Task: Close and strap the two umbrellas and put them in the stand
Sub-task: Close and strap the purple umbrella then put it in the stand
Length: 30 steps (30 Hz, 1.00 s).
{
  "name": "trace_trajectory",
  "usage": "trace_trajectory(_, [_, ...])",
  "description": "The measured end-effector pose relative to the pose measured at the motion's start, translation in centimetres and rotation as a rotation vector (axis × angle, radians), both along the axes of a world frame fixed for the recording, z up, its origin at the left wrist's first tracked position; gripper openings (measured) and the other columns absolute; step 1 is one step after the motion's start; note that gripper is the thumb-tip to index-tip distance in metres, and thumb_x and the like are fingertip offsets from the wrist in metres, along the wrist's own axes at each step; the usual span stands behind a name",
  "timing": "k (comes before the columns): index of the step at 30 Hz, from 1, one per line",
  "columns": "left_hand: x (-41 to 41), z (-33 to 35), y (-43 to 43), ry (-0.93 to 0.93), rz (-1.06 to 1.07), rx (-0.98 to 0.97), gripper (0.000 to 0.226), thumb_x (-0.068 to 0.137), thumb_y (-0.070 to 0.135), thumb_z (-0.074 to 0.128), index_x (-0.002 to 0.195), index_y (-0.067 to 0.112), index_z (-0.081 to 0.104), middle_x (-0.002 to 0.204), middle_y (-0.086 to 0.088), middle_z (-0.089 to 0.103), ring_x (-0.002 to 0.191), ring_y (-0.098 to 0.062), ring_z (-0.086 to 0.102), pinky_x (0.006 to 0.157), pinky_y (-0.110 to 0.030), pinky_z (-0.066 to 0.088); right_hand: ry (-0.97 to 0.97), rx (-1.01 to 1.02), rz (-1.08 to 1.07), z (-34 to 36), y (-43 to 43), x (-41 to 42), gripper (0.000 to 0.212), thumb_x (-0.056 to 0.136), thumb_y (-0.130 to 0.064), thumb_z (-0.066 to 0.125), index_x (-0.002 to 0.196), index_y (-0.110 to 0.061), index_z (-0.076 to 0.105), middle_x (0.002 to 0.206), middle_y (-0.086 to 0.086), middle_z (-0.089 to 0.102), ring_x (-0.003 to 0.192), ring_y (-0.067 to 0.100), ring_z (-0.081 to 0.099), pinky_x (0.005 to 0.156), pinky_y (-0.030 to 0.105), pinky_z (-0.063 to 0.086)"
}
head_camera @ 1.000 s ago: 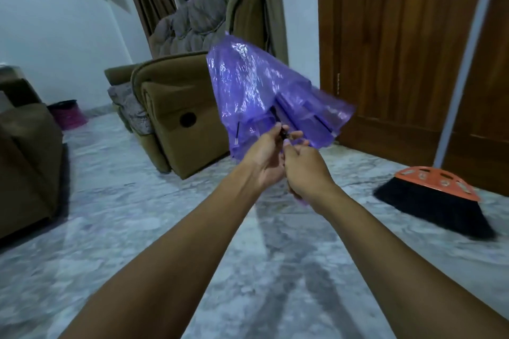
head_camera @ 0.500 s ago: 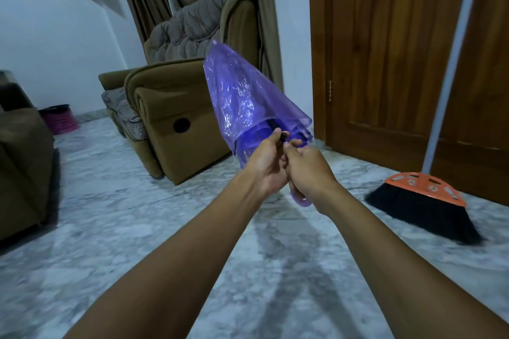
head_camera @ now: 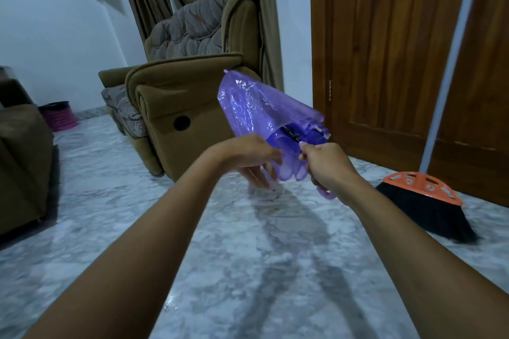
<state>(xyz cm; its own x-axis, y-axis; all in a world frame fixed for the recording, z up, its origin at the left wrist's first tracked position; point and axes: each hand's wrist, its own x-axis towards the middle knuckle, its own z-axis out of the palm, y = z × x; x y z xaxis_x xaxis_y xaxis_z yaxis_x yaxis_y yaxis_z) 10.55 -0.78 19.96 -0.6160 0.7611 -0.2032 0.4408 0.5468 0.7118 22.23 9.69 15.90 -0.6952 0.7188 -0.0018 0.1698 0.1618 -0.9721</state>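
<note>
Fingers point(head_camera: 304, 152) of the right hand point(head_camera: 327, 165) clench around the shaft of a purple umbrella point(head_camera: 264, 113), its curved handle point(head_camera: 326, 194) poking out just below the wrist; the left hand point(head_camera: 248, 158), beside and to the left of those fingers, has its own fingers point(head_camera: 268, 173) loosely spread and curled under the umbrella's lower folds, blurred, so whether they truly grip the plastic cannot be told. Above and beyond both sets of fingers the translucent canopy hangs half collapsed, its tip pointing up and away to the left, dark ribs showing just above the right knuckles; the umbrella is held in the air over a marble floor point(head_camera: 248, 270). Beyond the left fingers stands a brown armchair point(head_camera: 170, 107) with a grey quilted blanket point(head_camera: 190, 33) over its back; well to the right of the right fingers a broom point(head_camera: 424, 195) with an orange head and black bristles leans against a wooden door point(head_camera: 385, 44); far left, a pink-and-black bin point(head_camera: 59, 115) sits by the wall.
</note>
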Motion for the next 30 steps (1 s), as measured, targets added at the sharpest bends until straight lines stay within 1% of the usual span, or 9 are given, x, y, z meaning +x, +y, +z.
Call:
trace_trajectory(2, [-2.8, -0.9, -0.9, 0.493, 0.034, 0.084, 0.025, 0.091, 0.013, 0.053, 0.11, 0.011, 0.069, 0.09, -0.008, 0.068, 0.082, -0.028, 0.068, 0.069, -0.026, 0.052, -0.033, -0.008, -0.011, 0.3, 0.0, 0.4, 0.034, 0.097, -0.037, 0.049, 0.071, -0.018, 0.06, 0.054, 0.001, 0.049, 0.044, 0.017, 0.041, 0.054, 0.026, 0.035])
trace_trajectory(4, [-5.3, -2.9, -2.0, 0.84, 0.061, 0.074, 0.054, 0.085, 0.005, 0.054, 0.137, 0.021, 0.052, 0.123, -0.011, 0.056, 0.107, -0.03, 0.057, 0.086, -0.035, 0.048, -0.062, 0.006, -0.012, 0.6, 0.0, 0.8, 0.033, 0.096, -0.037, 0.05, 0.071, -0.018, 0.061, 0.054, 0.001, 0.051, 0.047, 0.018, 0.042, 0.055, 0.027, 0.036])
trace_trajectory(6, [-6.9, -5.2, -2.8, 0.952, 0.077, -0.059, 0.084, 0.082, 0.004, 0.058, 0.153, 0.027, 0.02, 0.155, -0.013, 0.023, 0.134, -0.036, 0.035, 0.1, -0.046, 0.043, -0.08, 0.041, 0.001, 0.9, 0.1, 1.1, 0.032, 0.095, -0.035, 0.053, 0.071, -0.016, 0.062, 0.054, 0.001, 0.052, 0.048, 0.018, 0.044, 0.054, 0.026, 0.036])
trace_trajectory(10, [-6.9, -8.5, -3.3, 0.997, 0.056, -0.223, 0.125, 0.073, 0.035, 0.08, 0.152, 0.032, -0.017, 0.162, -0.007, -0.018, 0.151, -0.032, -0.005, 0.116, -0.056, 0.015, -0.157, 0.16, 0.072, 1.3, 0.4, 1.8, 0.033, 0.091, -0.036, 0.058, 0.074, -0.01, 0.069, 0.062, 0.004, 0.056, 0.051, 0.019, 0.045, 0.055, 0.027, 0.038])
trace_trajectory(15, [-5.9, -10.1, -1.6, 1.111, 0.125, 0.081, 0.112, 0.068, 0.041, 0.077, 0.156, 0.015, 0.012, 0.163, -0.011, 0.015, 0.15, -0.033, 0.013, 0.116, -0.058, 0.01, -0.222, 0.303, 0.171, 2.3, 0.5, 2.0, 0.037, 0.088, -0.042, 0.065, 0.078, -0.009, 0.075, 0.063, 0.002, 0.055, 0.068, 0.019, 0.053, 0.062, 0.034, 0.05])
trace_trajectory(19, [-6.2, -8.2, -1.3, 1.132, 0.164, 0.291, 0.06, 0.059, 0.009, 0.077, 0.117, 0.006, 0.061, 0.111, -0.012, 0.064, 0.107, -0.037, 0.06, 0.107, -0.057, 0.031, -0.298, 0.612, 0.105, 3.7, 0.5, 2.0, 0.044, 0.083, -0.051, 0.065, 0.077, -0.009, 0.076, 0.051, 0.0, 0.053, 0.057, 0.019, 0.059, 0.06, 0.046, 0.063])
trace_trajectory(22, [-6.0, -6.5, -0.9, 1.095, 0.182, 0.332, 0.045, 0.06, 0.001, 0.072, 0.104, 0.004, 0.063, 0.095, -0.013, 0.064, 0.088, -0.038, 0.058, 0.092, -0.055, 0.045, -0.246, 0.892, -0.035, 5.6, 0.6, 2.1, 0.043, 0.08, -0.064, 0.065, 0.073, -0.023, 0.075, 0.064, -0.007, 0.068, 0.058, 0.016, 0.066, 0.054, 0.034, 0.059])
trace_trajectory(25, [-5.6, -4.5, -0.2, 1.04, 0.234, 0.399, 0.038, 0.063, -0.002, 0.067, 0.1, 0.004, 0.061, 0.092, -0.016, 0.063, 0.084, -0.038, 0.056, 0.076, -0.046, 0.048, -0.026, 1.151, -0.239, 7.0, 2.0, 1.9, 0.05, 0.077, -0.07, 0.064, 0.105, -0.029, 0.07, 0.097, -0.005, 0.068, 0.093, 0.017, 0.061, 0.074, 0.028, 0.038])
trace_trajectory(30, [-6.1, 2.2, 0.1, 0.665, 0.353, 0.574, 0.03, 0.07, 0.001, 0.055, 0.1, 0.005, 0.058, 0.095, -0.015, 0.067, 0.086, -0.036, 0.061, 0.07, -0.044, 0.049, 0.315, 1.009, -0.532, 9.8, 3.5, 1.7, 0.072, 0.08, -0.056, 0.068, 0.139, -0.022, 0.044, 0.137, 0.006, 0.046, 0.125, 0.022, 0.044, 0.098, 0.037, 0.04])
